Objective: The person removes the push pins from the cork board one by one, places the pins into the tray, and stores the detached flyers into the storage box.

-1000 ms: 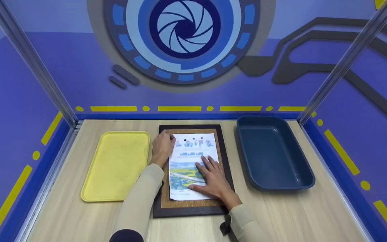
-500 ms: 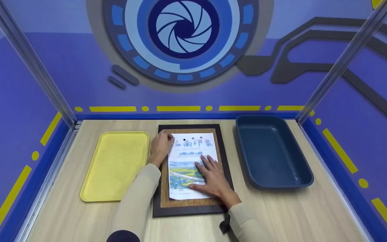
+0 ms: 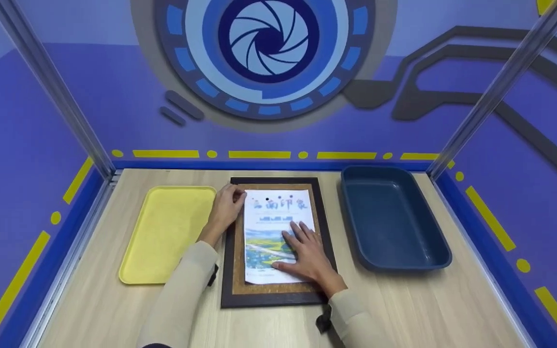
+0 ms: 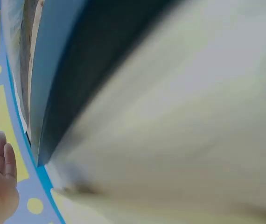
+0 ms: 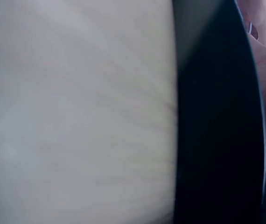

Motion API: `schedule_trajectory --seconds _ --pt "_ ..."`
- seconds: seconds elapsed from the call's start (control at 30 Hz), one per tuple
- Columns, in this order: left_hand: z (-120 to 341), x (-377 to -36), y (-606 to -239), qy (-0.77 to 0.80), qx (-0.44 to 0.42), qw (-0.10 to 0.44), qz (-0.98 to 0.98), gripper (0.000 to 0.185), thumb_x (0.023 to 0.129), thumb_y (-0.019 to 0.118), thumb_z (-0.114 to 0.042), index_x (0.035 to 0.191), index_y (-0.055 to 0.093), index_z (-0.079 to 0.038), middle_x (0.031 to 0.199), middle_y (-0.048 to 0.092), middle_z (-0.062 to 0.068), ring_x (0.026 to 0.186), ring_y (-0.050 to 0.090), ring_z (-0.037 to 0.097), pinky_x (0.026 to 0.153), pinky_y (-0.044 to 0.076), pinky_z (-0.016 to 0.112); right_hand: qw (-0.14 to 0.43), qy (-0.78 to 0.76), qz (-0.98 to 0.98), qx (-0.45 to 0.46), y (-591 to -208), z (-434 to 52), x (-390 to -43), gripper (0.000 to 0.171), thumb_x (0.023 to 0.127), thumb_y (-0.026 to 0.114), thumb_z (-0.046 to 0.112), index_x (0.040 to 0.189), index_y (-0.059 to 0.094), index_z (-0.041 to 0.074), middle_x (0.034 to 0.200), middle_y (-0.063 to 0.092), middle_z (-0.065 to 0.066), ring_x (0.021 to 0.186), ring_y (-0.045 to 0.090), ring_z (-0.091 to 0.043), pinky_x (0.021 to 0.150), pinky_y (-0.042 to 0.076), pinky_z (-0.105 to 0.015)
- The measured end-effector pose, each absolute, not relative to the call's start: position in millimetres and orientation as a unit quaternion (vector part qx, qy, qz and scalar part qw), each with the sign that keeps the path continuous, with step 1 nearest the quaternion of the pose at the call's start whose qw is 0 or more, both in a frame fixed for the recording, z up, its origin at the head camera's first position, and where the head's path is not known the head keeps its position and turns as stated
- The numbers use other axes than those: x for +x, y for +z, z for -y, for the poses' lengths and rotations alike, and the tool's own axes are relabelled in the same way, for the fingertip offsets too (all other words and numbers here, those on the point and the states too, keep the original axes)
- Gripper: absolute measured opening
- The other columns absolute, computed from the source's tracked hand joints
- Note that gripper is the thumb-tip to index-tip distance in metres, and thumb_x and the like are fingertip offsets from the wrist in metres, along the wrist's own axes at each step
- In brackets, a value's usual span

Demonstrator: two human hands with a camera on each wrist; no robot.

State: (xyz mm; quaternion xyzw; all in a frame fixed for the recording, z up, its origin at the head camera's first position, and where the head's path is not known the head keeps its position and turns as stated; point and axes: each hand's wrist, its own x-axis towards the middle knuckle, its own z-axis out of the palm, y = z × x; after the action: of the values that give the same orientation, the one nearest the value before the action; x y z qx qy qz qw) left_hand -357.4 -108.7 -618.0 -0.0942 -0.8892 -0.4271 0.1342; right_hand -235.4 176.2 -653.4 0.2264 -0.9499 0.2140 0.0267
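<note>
Cork-backed and black-framed, the pin board lay on the table with a printed sheet on it. The right hand pressed flat, fingers straight, on the sheet's lower half, as a second before. The left hand had shifted slightly off the sheet's upper-left corner; whether its curled fingers pinched anything was unclear. Beyond it sat a yellow tray; beyond the right, a blue bin.

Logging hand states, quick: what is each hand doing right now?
Left hand: fingers curled at the poster's top-left corner; grip cannot be told.
Right hand: open, flat on the poster.
</note>
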Motion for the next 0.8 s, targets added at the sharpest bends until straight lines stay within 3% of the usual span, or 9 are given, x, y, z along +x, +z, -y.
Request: schedule_trajectory --seconds 0.37,0.8 --pt "176 -351 -624 -0.455 -0.061 0.171 0.872 0.007 0.101 0.070 -0.006 0.102 0.072 0.001 0.098 0.072 0.015 0.091 0.071 0.028 0.084 0.059 0.044 0.024 0.222 0.949 0.222 -654 -177 -235 0.102 0.084 0.066 0.083 0.160 0.049 0.019 0.173 0.027 -0.013 0.160 0.017 -0.041 0.124 0.015 -0.068" --pt "226 -330 -639 -0.415 0.008 0.124 0.901 0.013 0.102 0.067 -0.005 0.110 0.073 0.004 0.106 0.072 0.019 0.099 0.070 0.033 0.090 0.057 0.047 0.037 0.216 0.948 0.229 -654 -175 -235 0.101 0.083 0.069 0.080 0.159 0.050 0.017 0.172 0.031 -0.014 0.159 0.020 -0.042 0.124 0.018 -0.068"
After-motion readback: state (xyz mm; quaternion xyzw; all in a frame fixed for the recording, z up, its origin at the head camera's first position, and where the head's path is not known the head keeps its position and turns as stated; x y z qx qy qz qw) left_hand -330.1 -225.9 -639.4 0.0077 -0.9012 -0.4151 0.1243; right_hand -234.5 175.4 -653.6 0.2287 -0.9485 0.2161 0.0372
